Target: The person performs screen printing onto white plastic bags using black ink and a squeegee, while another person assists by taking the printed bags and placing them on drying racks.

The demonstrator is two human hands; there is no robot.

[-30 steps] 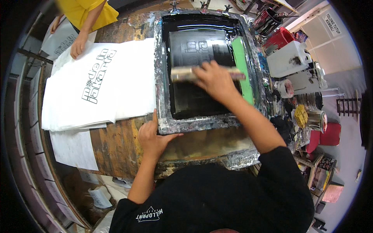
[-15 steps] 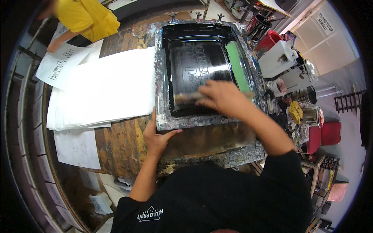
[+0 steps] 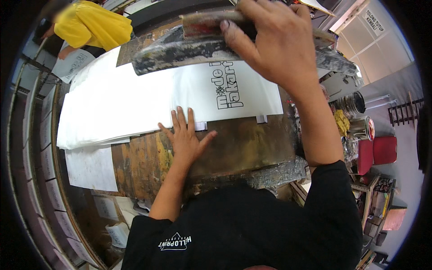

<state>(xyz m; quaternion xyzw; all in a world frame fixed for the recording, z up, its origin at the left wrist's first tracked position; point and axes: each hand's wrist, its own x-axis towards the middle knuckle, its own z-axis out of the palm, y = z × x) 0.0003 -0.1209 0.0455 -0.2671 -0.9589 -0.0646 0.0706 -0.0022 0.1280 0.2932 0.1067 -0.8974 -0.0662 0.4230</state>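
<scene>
Well, closest to me is the worker's black shirt (image 3: 252, 216), bent over a paint-stained wooden table (image 3: 243, 144). The left hand (image 3: 185, 140) is spread wide and has hold of nothing, its fingertips over the near edge of the white paper, close to a small pale tab (image 3: 200, 126). Just beyond lies the printed sheet (image 3: 256, 85), flat on the table with black outlined lettering on it, its far part hidden. To its left spreads a thick stack of white paper (image 3: 112, 103). Above the sheet, the right hand (image 3: 279, 42) is closed around a stained squeegee (image 3: 200, 28), thumb on the near side; I can't tell whether it grips the frame too. That ink-smeared frame (image 3: 180, 56) slants across, its near edge raised clear of the sheet. Off to the right sits a crumpled yellow cloth (image 3: 341, 122) beside a metal tin (image 3: 362, 129). Farther off, at the left, a co-worker in a yellow shirt (image 3: 96, 26) has a hand at another printed sheet (image 3: 74, 63).
</scene>
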